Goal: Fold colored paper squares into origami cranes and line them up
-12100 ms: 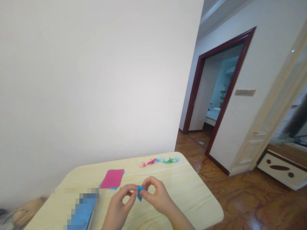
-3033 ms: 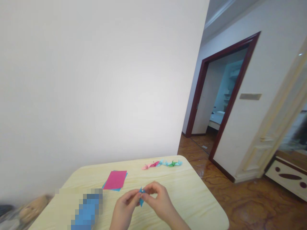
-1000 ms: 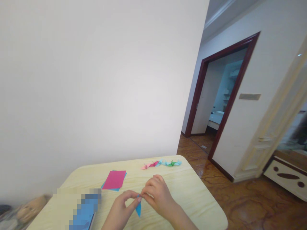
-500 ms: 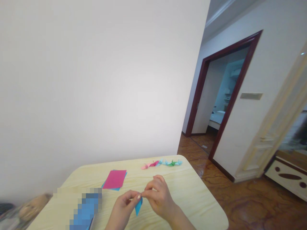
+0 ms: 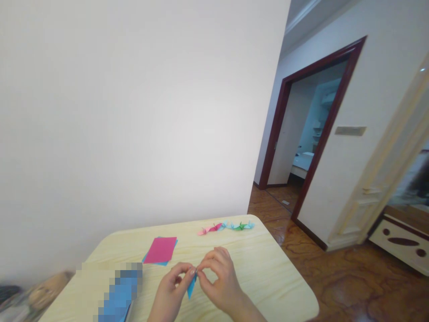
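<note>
A small folded blue paper piece [image 5: 191,288] hangs point-down between my two hands, just above the light wooden table [image 5: 268,277]. My left hand [image 5: 169,297] pinches its top with thumb and forefinger. From the other side, my right hand [image 5: 219,281] pinches the same top edge, its fingers curled. The fingertips of both hands meet over the paper. Most of the fold is hidden behind my fingers.
A stack of square paper sheets, pink on top [image 5: 160,250], lies on the table beyond my hands. A row of several small folded paper cranes [image 5: 224,226] lines the far edge. A blurred blue patch [image 5: 117,295] sits at left. Right: wooden floor and doorway [image 5: 301,134].
Both hands stay pinched on the blue paper piece; over the last second they shifted slightly and the paper's point now hangs closer under the fingers. The view tilted a little.
</note>
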`<act>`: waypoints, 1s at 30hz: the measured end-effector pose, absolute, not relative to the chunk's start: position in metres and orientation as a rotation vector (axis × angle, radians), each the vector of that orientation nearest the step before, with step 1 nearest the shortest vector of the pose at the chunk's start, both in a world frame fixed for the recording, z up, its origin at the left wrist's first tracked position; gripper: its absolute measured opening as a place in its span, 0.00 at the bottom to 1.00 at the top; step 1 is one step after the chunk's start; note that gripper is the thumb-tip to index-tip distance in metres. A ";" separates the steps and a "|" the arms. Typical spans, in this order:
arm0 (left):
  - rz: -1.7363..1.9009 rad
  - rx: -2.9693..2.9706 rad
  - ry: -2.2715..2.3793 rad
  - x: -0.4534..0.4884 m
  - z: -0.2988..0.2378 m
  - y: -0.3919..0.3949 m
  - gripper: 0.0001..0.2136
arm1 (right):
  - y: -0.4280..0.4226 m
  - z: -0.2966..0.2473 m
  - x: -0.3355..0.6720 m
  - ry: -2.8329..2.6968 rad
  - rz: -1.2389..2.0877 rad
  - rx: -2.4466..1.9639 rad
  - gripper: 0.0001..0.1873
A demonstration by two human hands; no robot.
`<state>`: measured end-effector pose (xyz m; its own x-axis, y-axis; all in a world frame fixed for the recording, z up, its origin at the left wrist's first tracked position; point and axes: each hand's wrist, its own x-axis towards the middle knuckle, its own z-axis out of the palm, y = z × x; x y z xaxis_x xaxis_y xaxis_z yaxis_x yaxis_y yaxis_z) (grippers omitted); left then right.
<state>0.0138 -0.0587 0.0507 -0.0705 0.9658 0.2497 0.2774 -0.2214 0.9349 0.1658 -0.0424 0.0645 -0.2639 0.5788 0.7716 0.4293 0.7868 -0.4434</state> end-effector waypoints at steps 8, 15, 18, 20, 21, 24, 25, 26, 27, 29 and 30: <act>1.455 1.603 1.431 0.019 0.052 -0.061 0.12 | -0.044 0.061 0.160 -1.820 0.252 -0.800 0.02; 1.479 1.666 1.449 0.015 0.053 -0.063 0.12 | -0.044 0.062 0.161 -1.810 0.310 -0.806 0.03; 1.458 1.684 1.444 0.017 0.054 -0.065 0.12 | -0.045 0.065 0.162 -1.814 0.288 -0.827 0.03; 1.461 1.680 1.446 0.019 0.054 -0.066 0.12 | -0.046 0.066 0.161 -1.842 0.243 -0.833 0.04; 1.468 1.674 1.447 0.021 0.054 -0.066 0.13 | -0.046 0.066 0.160 -1.853 0.212 -0.836 0.04; 1.491 1.644 1.447 0.024 0.054 -0.065 0.14 | -0.046 0.065 0.158 -1.852 0.119 -0.863 0.04; 1.498 1.632 1.447 0.025 0.053 -0.065 0.14 | -0.045 0.064 0.158 -1.849 0.098 -0.872 0.04; 1.504 1.621 1.443 0.025 0.053 -0.064 0.14 | -0.045 0.064 0.157 -1.848 0.083 -0.879 0.04; 1.510 1.610 1.438 0.025 0.052 -0.064 0.14 | -0.044 0.063 0.157 -1.850 0.073 -0.883 0.05; 1.520 1.600 1.422 0.024 0.050 -0.062 0.13 | -0.043 0.062 0.157 -1.864 0.051 -0.886 0.05; 1.523 1.602 1.415 0.022 0.049 -0.062 0.13 | -0.043 0.062 0.157 -1.873 0.037 -0.891 0.05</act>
